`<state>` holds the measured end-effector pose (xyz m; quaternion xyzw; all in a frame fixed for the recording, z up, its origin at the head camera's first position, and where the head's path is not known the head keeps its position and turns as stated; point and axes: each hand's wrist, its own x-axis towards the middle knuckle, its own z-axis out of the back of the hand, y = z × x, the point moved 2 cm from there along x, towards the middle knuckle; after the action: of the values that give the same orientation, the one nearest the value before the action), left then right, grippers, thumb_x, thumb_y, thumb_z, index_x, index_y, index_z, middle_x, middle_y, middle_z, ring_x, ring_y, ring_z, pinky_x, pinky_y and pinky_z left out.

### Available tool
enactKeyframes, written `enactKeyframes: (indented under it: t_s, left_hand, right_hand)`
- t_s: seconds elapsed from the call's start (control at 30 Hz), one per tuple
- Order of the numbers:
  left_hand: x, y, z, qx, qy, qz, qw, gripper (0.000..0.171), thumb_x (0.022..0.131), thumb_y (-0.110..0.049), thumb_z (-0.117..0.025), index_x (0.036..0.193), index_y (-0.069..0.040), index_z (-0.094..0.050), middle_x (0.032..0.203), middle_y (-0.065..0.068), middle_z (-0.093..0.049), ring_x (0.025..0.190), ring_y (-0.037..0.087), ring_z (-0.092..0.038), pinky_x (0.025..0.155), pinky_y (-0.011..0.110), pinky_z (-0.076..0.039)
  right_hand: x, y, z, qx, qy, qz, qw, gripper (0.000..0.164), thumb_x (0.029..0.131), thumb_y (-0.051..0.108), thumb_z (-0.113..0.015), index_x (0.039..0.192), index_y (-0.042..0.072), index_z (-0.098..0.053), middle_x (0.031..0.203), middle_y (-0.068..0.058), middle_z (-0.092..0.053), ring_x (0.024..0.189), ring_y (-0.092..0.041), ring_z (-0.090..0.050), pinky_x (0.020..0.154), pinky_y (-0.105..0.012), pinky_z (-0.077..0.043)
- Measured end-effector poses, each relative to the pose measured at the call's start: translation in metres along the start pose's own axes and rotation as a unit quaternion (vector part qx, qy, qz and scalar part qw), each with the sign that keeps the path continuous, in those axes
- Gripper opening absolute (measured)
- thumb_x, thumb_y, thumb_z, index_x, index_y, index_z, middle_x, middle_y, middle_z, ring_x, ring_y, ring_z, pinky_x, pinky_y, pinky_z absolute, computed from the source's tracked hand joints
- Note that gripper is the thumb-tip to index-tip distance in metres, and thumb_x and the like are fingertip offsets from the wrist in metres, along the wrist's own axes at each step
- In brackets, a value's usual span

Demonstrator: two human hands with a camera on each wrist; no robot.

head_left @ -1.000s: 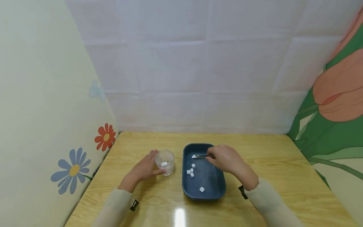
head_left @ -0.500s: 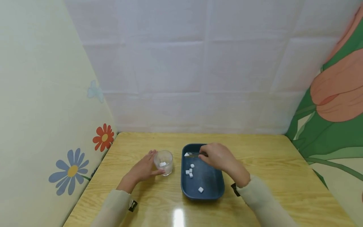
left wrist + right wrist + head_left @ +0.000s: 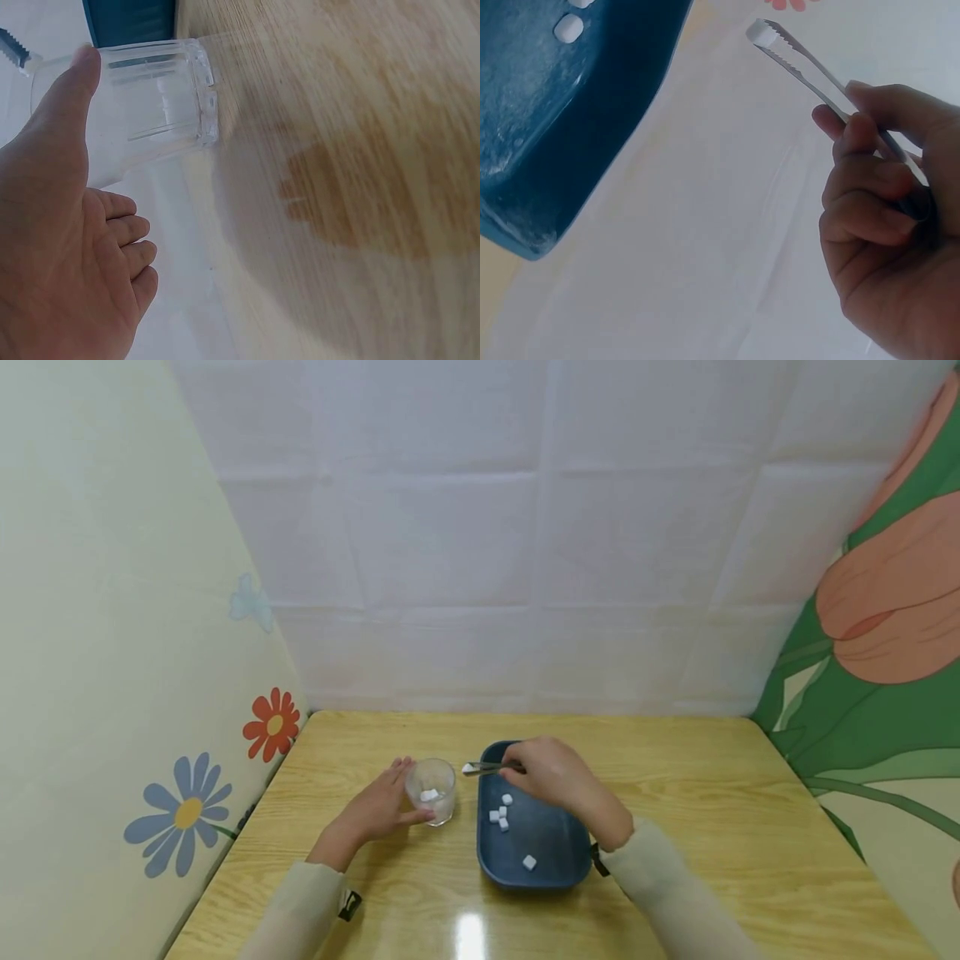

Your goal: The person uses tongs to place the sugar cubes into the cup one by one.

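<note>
My right hand (image 3: 551,768) grips metal tongs (image 3: 810,75) with serrated tips, above the left rim of a dark blue tray (image 3: 551,868). Between the tips is a white cube (image 3: 762,33), lifted clear of the tray and close to a clear drinking glass (image 3: 432,772). The glass stands upright on the table, held by my left hand (image 3: 378,806) between thumb and fingers. In the left wrist view the thumb (image 3: 75,82) lies along the glass wall. White pieces (image 3: 429,795) show inside the glass. Several white cubes (image 3: 503,824) lie in the tray.
The wooden table (image 3: 690,760) meets a white sheet (image 3: 540,652) at its back edge. Flowered panels border it on the left (image 3: 187,810) and right (image 3: 900,693). The tray stands just right of the glass.
My right hand has moved left with the tongs and cube, from over the tray's far part to past its left rim. The left hand stays at the glass.
</note>
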<state>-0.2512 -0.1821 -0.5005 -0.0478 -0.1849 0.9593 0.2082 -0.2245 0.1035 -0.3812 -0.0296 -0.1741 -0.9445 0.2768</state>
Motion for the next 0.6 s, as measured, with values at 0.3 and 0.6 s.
enactKeyframes:
  t_s: [0.3, 0.6]
  left_hand:
    - [0.0, 0.0, 0.001, 0.001, -0.005, -0.004, 1.0, 0.105, 0.088, -0.059, -0.071, 0.154, 0.011, -0.029, 0.161, 0.029, -0.027, 0.151, 0.043, -0.024, 0.122, 0.054, -0.026]
    - [0.001, 0.001, -0.001, -0.004, -0.004, 0.003, 1.0, 0.106, 0.088, -0.061, -0.069, 0.155, 0.009, -0.028, 0.162, 0.027, -0.025, 0.152, 0.042, -0.021, 0.122, 0.053, -0.024]
  right_hand:
    - [0.008, 0.006, -0.012, 0.034, 0.0, 0.028, 0.999, 0.013, 0.098, 0.023, -0.069, 0.1, 0.013, -0.078, 0.088, 0.003, -0.074, 0.075, -0.008, -0.067, 0.066, -0.027, -0.055]
    - [0.013, 0.009, -0.022, 0.056, -0.006, 0.051, 0.997, 0.017, 0.1, 0.021, -0.066, 0.106, 0.009, -0.077, 0.094, -0.003, -0.075, 0.079, -0.011, -0.07, 0.07, -0.027, -0.058]
